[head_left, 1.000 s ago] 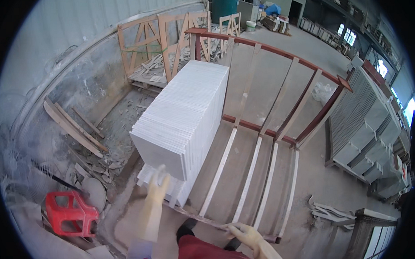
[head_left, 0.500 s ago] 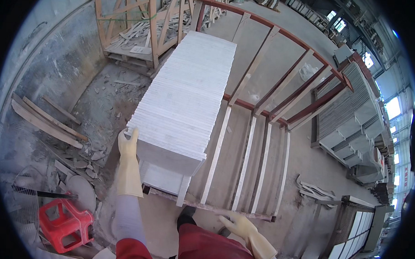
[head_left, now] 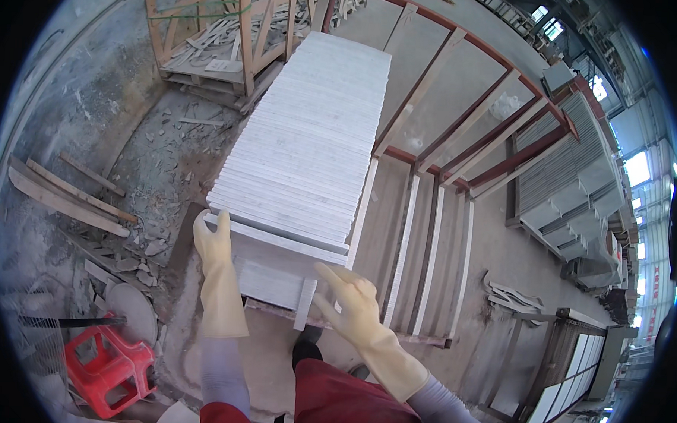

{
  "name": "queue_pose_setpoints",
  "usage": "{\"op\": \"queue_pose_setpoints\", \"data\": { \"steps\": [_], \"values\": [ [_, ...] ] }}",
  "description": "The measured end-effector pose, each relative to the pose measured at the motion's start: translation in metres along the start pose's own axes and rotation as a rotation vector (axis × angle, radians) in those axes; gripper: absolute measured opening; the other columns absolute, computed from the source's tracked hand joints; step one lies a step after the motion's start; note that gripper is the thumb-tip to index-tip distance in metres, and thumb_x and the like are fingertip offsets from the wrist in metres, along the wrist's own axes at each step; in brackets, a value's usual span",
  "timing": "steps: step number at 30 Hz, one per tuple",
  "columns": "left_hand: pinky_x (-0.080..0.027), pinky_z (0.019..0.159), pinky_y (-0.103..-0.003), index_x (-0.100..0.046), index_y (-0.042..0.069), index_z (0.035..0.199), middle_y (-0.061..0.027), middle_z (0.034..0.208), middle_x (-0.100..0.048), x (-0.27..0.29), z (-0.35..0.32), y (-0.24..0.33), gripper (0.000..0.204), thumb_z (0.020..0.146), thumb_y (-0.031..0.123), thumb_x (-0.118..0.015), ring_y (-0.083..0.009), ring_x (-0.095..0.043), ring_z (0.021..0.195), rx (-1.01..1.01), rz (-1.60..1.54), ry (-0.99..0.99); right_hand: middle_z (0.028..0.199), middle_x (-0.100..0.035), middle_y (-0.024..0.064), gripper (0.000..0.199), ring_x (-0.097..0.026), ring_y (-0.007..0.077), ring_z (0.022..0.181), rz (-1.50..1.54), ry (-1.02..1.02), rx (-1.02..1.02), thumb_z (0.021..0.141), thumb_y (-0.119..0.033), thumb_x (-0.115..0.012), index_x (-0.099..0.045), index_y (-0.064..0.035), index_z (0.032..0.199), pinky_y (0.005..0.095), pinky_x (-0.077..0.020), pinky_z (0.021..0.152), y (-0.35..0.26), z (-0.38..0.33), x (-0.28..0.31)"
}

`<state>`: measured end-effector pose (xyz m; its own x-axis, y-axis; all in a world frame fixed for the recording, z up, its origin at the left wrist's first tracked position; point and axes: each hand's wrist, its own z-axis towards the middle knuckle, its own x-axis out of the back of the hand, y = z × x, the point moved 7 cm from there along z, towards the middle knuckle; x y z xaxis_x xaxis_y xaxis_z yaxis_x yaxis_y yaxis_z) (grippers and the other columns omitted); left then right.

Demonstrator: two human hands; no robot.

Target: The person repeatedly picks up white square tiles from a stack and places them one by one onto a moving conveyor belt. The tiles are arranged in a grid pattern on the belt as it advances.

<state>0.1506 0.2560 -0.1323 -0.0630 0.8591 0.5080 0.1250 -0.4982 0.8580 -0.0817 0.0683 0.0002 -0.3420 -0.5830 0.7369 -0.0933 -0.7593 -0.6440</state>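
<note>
A long row of white stone slabs (head_left: 304,121) stands on edge, packed tightly. The nearest slab (head_left: 285,251) leans toward me, with a narrow dark gap behind its top edge. In a cream rubber glove, my left hand (head_left: 216,244) grips this slab at its upper left corner, thumb over the top. My right hand (head_left: 350,298), gloved alike, is at the slab's right side with thumb and fingers apart; whether it touches the slab I cannot tell. Below, a lighter stone block (head_left: 272,287) and an upright stone strip (head_left: 305,303) sit under the slab.
A rack with red-brown metal bars (head_left: 461,104) extends right of the row. A red plastic stool (head_left: 105,367) lies at lower left, near wooden strips (head_left: 70,198) and rubble. Farther back stands a wooden crate (head_left: 244,44) of scraps. More stacked slabs (head_left: 571,175) are at right.
My right hand has come up and left from beside my body to the slab's right side. The nearest slab has tipped toward me, opening a gap. My left hand stays at its corner.
</note>
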Motion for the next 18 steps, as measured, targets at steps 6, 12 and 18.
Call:
{"op": "queue_pose_setpoints", "data": {
  "steps": [6, 12, 18],
  "values": [
    [-0.038, 0.099, -0.039, -0.051, -0.001, 0.124, -0.0202, 0.126, -0.052, 0.023, -0.022, 0.000, 0.054, 0.083, 0.030, -0.065, -0.0315, -0.049, 0.117, 0.041, -0.081, 0.023, 0.111, -0.060, 0.0148, 0.052, -0.059, 0.0320, 0.099, -0.180, -0.246, -0.002, 0.073, -0.013, -0.070, -0.052, -0.0021, 0.121, 0.0407, -0.0490, 0.080, -0.003, 0.032, -0.045],
    [-0.038, 0.100, -0.038, -0.050, 0.000, 0.126, -0.0166, 0.129, -0.051, 0.037, -0.040, 0.010, 0.054, 0.084, 0.029, -0.065, -0.0289, -0.047, 0.120, 0.137, -0.146, 0.007, 0.104, -0.064, 0.0127, 0.041, -0.060, 0.0315, 0.099, -0.299, -0.578, -0.379, 0.078, -0.022, -0.069, -0.057, -0.0059, 0.114, 0.0414, -0.0490, 0.082, 0.029, 0.044, -0.090],
    [-0.036, 0.102, -0.037, -0.050, 0.000, 0.126, -0.0141, 0.130, -0.049, 0.040, -0.044, -0.030, 0.051, 0.084, 0.023, -0.065, -0.0253, -0.047, 0.120, 0.121, -0.342, 0.024, 0.098, -0.067, 0.0106, 0.021, -0.063, 0.0285, 0.097, -0.443, -0.783, -0.342, 0.082, -0.023, -0.066, -0.068, -0.0085, 0.097, 0.0397, -0.0504, 0.083, 0.022, 0.051, -0.129]
  ]
}}
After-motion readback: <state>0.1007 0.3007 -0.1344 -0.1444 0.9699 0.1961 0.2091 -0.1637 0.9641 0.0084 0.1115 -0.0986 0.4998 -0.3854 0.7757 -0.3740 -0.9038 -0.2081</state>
